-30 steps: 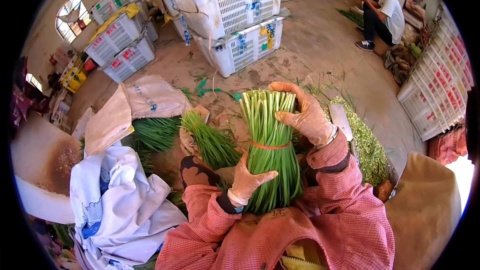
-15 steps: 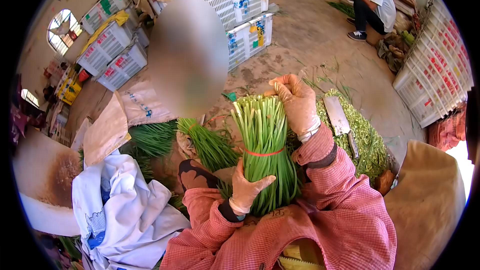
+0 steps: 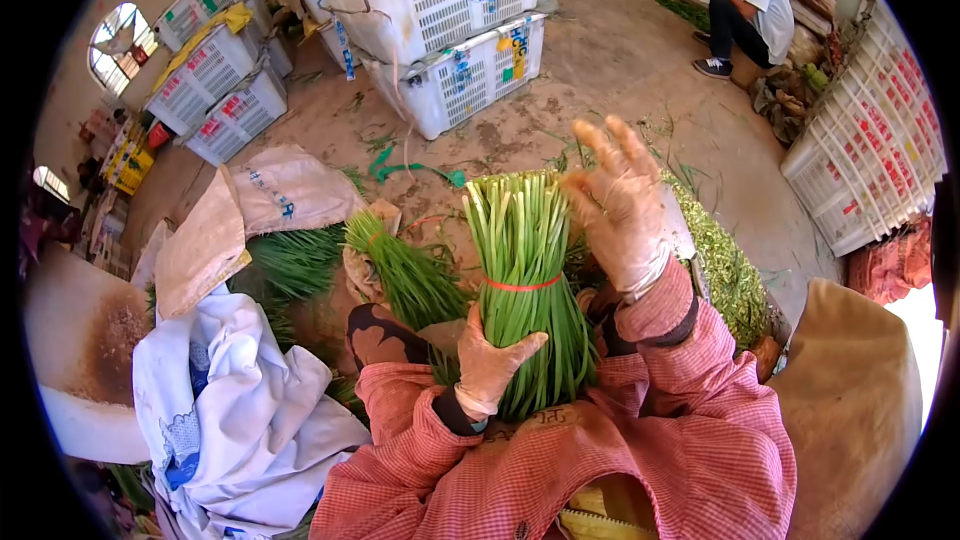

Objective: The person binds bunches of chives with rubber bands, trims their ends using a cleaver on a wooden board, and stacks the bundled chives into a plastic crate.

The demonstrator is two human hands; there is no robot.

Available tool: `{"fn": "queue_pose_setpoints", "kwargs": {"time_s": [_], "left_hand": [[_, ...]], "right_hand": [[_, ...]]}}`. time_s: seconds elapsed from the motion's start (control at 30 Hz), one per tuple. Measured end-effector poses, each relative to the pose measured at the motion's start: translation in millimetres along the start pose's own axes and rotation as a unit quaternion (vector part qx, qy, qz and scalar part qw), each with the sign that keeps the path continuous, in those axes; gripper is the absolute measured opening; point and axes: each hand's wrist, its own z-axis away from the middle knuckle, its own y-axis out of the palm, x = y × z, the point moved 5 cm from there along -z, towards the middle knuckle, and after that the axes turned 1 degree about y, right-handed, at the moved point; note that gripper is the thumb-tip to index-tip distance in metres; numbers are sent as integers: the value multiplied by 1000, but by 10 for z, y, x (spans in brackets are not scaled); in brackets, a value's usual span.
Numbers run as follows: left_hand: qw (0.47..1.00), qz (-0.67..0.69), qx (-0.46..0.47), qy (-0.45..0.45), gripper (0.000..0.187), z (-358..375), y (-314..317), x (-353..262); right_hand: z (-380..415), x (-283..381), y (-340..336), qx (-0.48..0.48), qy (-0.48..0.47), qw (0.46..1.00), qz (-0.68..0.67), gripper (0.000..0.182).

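A thick bunch of green chives (image 3: 522, 260) stands upright in front of my lap, tied with a red band (image 3: 522, 285), its pale cut ends at the top. My left hand (image 3: 492, 360), in a thin glove, grips the bunch low on its left side, below the band. My gloved right hand (image 3: 630, 215) is raised beside the cut ends, apart from them, with spread, slightly blurred fingers and nothing in it. Behind that hand lies a cleaver (image 3: 678, 225), mostly hidden, on a heap of chopped green bits (image 3: 735, 275).
Another tied bunch of chives (image 3: 405, 275) lies to the left, near loose greens (image 3: 300, 258) under a sack (image 3: 290, 190). White cloth (image 3: 235, 405) lies front left. Stacked crates (image 3: 455, 80) stand ahead, more crates (image 3: 870, 160) at right. A person (image 3: 750, 15) sits at the back right.
My right hand has come off the cut ends, lifted and spread its fingers. My left hand still holds the bunch. A blurred patch that covered the crates is gone, and the cleaver is now mostly hidden.
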Motion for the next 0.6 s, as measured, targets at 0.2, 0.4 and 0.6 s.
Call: {"fn": "queue_pose_setpoints", "kwargs": {"time_s": [0.2,0.4,0.6], "left_hand": [[1000,16,-14,-8,56,31,-14,-54],[998,-58,-30,22,55,71,-24,6],[1000,-10,-7,-10,56,29,-48,-93]], "right_hand": [[-253,-304,-319,-128,76,987,-66,54],[-311,6,182,138,-22,984,-107,34],[-482,-627,191,82,311,938,-132,29]]}}
